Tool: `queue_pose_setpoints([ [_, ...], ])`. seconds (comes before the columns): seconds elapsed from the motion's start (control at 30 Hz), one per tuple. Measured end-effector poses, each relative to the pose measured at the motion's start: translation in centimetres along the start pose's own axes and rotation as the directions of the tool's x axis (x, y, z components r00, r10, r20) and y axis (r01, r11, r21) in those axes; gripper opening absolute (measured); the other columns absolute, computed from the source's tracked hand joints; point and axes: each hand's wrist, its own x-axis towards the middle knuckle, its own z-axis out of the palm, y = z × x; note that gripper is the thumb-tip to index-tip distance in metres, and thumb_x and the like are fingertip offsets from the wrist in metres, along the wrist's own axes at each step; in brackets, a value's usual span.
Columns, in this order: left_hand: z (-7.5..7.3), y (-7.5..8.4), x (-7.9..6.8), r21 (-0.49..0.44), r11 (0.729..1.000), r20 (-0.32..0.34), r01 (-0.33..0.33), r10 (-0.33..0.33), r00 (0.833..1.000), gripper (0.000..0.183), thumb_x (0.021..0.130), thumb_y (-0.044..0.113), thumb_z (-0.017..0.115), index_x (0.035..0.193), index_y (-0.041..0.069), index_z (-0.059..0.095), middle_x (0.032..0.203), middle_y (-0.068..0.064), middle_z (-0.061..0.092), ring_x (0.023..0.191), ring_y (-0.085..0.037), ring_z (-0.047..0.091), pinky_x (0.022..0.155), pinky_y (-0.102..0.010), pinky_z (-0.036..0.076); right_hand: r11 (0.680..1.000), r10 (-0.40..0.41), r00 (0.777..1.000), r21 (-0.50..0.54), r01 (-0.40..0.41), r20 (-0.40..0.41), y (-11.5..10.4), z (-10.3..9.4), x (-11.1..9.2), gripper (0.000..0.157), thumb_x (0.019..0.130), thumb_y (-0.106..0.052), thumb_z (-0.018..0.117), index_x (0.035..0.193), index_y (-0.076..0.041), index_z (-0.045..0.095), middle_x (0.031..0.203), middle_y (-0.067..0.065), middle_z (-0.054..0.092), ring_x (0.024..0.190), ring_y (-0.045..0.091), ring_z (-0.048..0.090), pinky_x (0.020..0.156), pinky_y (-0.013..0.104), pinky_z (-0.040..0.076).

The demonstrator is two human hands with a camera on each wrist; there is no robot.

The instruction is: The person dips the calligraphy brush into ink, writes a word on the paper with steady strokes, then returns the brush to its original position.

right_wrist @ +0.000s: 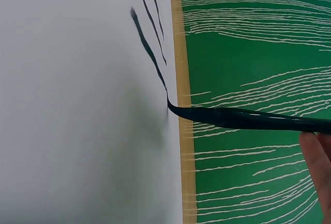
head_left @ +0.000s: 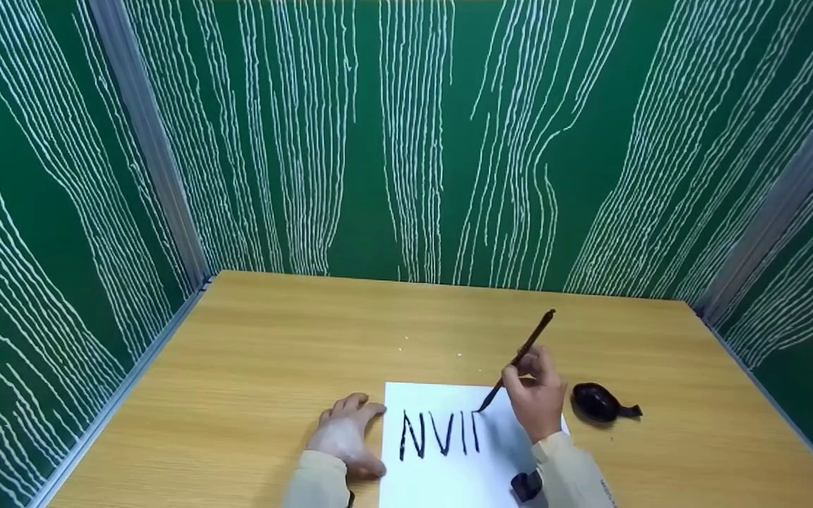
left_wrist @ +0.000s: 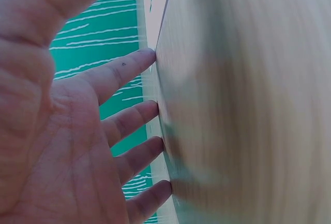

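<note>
A dark writing brush [head_left: 535, 335] slants up from the white sheet of paper [head_left: 442, 487], pinched in my right hand [head_left: 537, 395]. Its bent, pointed tip [right_wrist: 181, 111] meets the paper at the top of a fresh black stroke in the right wrist view. Bold black marks [head_left: 442, 432] reading like "NVII" run across the sheet, ending at the tip. My left hand [head_left: 346, 434] rests at the paper's left edge, thumb and fingers spread and nothing held. In the left wrist view its fingertips [left_wrist: 164, 188] touch the wooden tabletop.
A glossy black rounded object with a short stub [head_left: 600, 404] sits on the wooden table [head_left: 237, 395], right of the paper. Small white specks [head_left: 459, 355] lie beyond the sheet. Green panels [head_left: 364, 176] with wavy white lines enclose the table's back and sides.
</note>
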Motion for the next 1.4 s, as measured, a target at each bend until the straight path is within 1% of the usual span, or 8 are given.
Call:
queue_pose_setpoints([
  [0.23,-0.06,0.03,0.03,0.014,1.0,-0.004,0.004,-0.004,1.0,0.096,0.054,0.024,0.092,0.143,0.01,0.06,0.155,-0.024,0.048,0.146,-0.05,0.041,0.12,-0.07,0.033,1.0,0.021,1.0,-0.013,-0.021,-0.006,-0.21,-0.1,0.13,0.024,0.081,0.017,0.062,0.1,0.004,0.065,0.071,0.01,0.068,0.069,-0.008,0.059,0.057,0.009,0.051],
  [0.5,-0.06,0.08,0.03,0.011,1.0,0.004,0.013,-0.013,1.0,0.096,0.055,0.024,0.093,0.144,0.011,0.06,0.156,-0.024,0.048,0.147,-0.05,0.041,0.121,-0.071,0.032,0.999,0.04,0.999,-0.032,-0.041,-0.031,-0.18,-0.27,0.19,0.024,0.078,0.017,0.062,0.098,0.004,0.065,0.069,0.002,0.065,0.068,-0.009,0.058,0.056,0.008,0.05],
  [0.63,-0.01,0.07,0.03,0.014,1.0,0.007,0.016,-0.016,1.0,0.096,0.055,0.025,0.092,0.145,0.012,0.06,0.157,-0.024,0.047,0.147,-0.05,0.041,0.121,-0.071,0.032,0.999,0.035,0.999,-0.03,-0.036,-0.031,-0.23,-0.35,0.21,0.025,0.077,0.017,0.062,0.098,0.003,0.065,0.068,0.005,0.065,0.066,-0.008,0.057,0.055,0.008,0.05],
  [0.73,0.02,0.03,0.05,0.002,1.0,0.013,0.016,-0.016,1.0,0.096,0.056,0.025,0.093,0.145,0.011,0.059,0.157,-0.024,0.047,0.147,-0.05,0.041,0.121,-0.071,0.031,0.998,0.036,0.999,-0.05,-0.037,-0.032,-0.29,-0.44,0.3,0.025,0.078,0.016,0.063,0.098,0.0,0.066,0.069,0.007,0.066,0.066,-0.009,0.056,0.055,0.008,0.049],
  [0.87,0.07,-0.12,0.14,-0.006,1.0,0.016,0.012,-0.012,1.0,0.095,0.058,0.025,0.093,0.145,0.011,0.059,0.156,-0.024,0.047,0.147,-0.05,0.04,0.12,-0.072,0.031,0.996,0.043,0.998,-0.079,-0.046,-0.036,-0.28,-0.57,0.39,0.025,0.079,0.014,0.065,0.099,-0.001,0.067,0.069,0.007,0.064,0.067,-0.009,0.054,0.055,0.008,0.048],
  [1.13,0.14,-0.11,0.17,-0.001,1.0,0.017,0.027,-0.027,0.999,0.096,0.057,0.026,0.094,0.145,0.012,0.059,0.157,-0.024,0.046,0.148,-0.05,0.04,0.121,-0.072,0.03,0.996,0.055,0.998,-0.061,-0.057,-0.037,-0.2,-0.76,0.4,0.027,0.077,0.016,0.065,0.096,-0.002,0.068,0.067,0.008,0.063,0.064,-0.007,0.052,0.058,0.009,0.049],
  [1.33,0.06,-0.04,0.25,0.006,1.0,0.02,0.03,-0.03,0.999,0.096,0.057,0.025,0.094,0.145,0.012,0.059,0.157,-0.024,0.046,0.147,-0.05,0.04,0.121,-0.072,0.03,0.997,0.036,0.999,-0.074,-0.038,-0.024,-0.11,-0.89,0.47,0.029,0.074,0.017,0.067,0.096,-0.002,0.067,0.064,0.007,0.061,0.062,-0.007,0.051,0.057,0.01,0.046],
  [1.4,0.02,0.03,0.24,0.007,1.0,0.019,0.03,-0.03,0.999,0.096,0.056,0.025,0.094,0.145,0.012,0.059,0.157,-0.024,0.046,0.147,-0.05,0.04,0.121,-0.072,0.03,0.996,0.044,0.999,-0.077,-0.045,-0.015,-0.28,-0.96,0.5,0.029,0.075,0.016,0.068,0.096,-0.003,0.067,0.063,0.006,0.061,0.061,-0.006,0.052,0.056,0.011,0.045],
])
